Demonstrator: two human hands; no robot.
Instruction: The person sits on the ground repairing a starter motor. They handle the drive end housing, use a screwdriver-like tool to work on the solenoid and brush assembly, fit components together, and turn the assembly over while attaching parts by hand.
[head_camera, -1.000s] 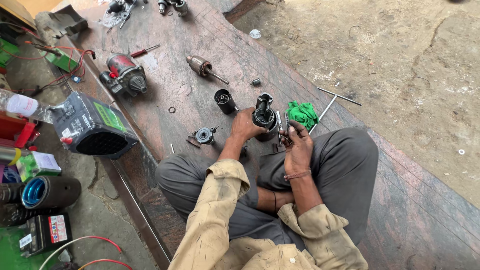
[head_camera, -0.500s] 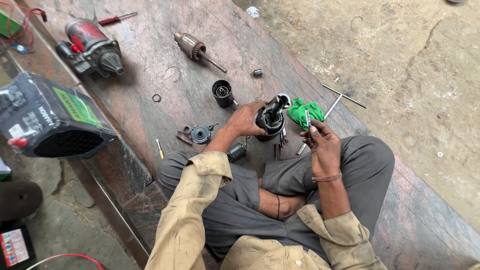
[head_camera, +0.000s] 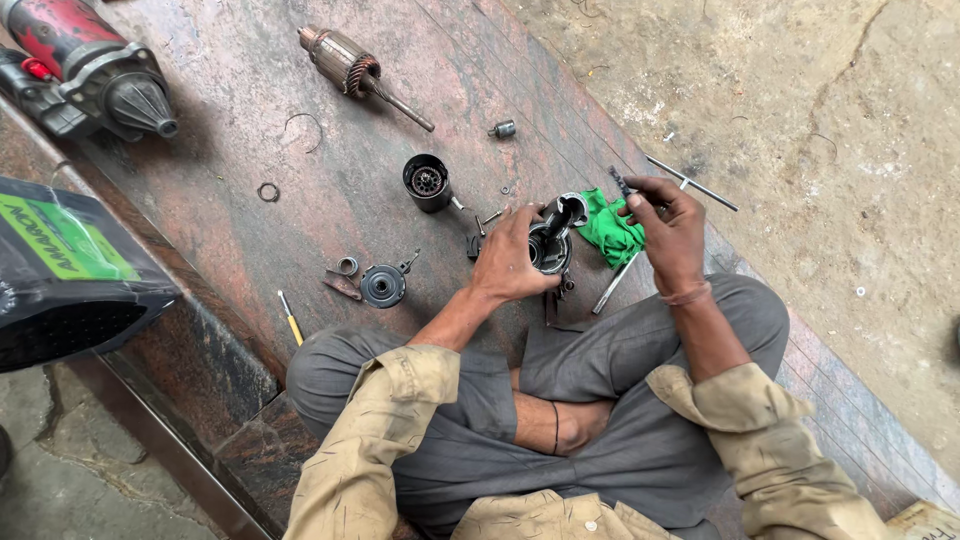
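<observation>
on the slab, mid-strip of a starter housing

between my knees: left hand (head_camera: 512, 262) clamps the motor housing (head_camera: 552, 243) upright. right hand (head_camera: 668, 228) pinches a thin dark tool (head_camera: 622, 184) above the green rag (head_camera: 610, 230). i judge next: seat tool into housing. versus earlier: right hand lifted off the rag; armature (head_camera: 352, 70) unmoved.

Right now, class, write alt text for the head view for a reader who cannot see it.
A seated person's left hand grips a dark motor housing on a stone slab, while the right hand holds a thin tool above a green cloth. An armature lies beyond.
</observation>
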